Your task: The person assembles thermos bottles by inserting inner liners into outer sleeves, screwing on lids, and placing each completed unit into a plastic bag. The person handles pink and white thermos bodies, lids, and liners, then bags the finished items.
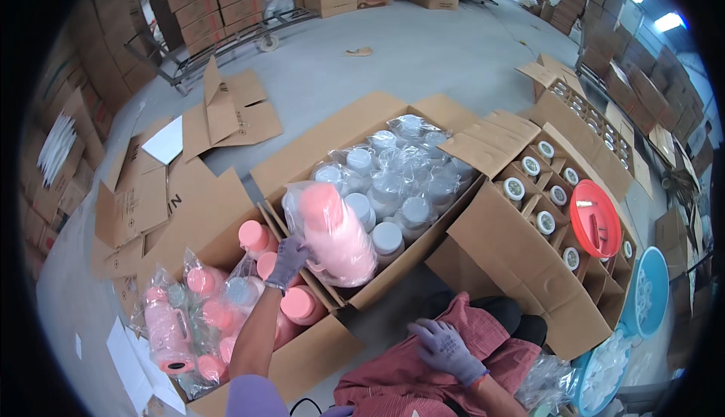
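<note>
A pink thermos jug (340, 239) in a clear plastic bag leans over the near left corner of the middle carton (362, 292). My left hand (288, 262), in a grey-purple glove, is closed at the jug's handle side; its fingertips are partly hidden. Below that hand, the left carton (313, 345) holds several pink-lidded jugs (300, 305), some bagged. A bagged pink jug with a handle (168, 330) lies on top at the left. My right hand (449, 350), gloved alike, hovers over my lap with its fingers apart and nothing in them.
Bagged jugs with grey-white lids (389, 239) fill the middle carton. At right stands a divided carton (529, 281) of round-topped items, with a red basin (594, 219) on it. Blue basins (648, 292) hold small white pieces. Flattened cardboard (226, 111) lies at left.
</note>
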Motion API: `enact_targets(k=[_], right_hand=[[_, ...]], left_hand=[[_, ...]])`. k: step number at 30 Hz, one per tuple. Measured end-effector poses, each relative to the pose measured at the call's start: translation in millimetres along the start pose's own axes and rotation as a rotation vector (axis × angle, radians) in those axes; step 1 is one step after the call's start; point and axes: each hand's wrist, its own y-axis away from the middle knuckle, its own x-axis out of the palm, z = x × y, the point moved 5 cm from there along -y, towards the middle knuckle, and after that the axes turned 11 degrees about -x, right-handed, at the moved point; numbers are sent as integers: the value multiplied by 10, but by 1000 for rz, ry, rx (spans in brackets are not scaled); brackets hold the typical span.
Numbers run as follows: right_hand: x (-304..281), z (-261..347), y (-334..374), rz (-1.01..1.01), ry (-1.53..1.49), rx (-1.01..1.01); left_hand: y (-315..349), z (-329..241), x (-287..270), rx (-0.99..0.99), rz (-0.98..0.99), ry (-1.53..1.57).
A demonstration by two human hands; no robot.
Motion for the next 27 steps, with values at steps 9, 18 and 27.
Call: enact_targets(k=[9,18,27], right_hand=[[-69,170,-1337,-250,117,-134],[987,-476,-1445,101,344,-158],[1087,-43,-505,473,-136,-1]], left_hand=[[-60,491,702,15,275,-971],[-347,-561,487,-91,567,-1154],[-670,252,440,-68,193,-1019]])
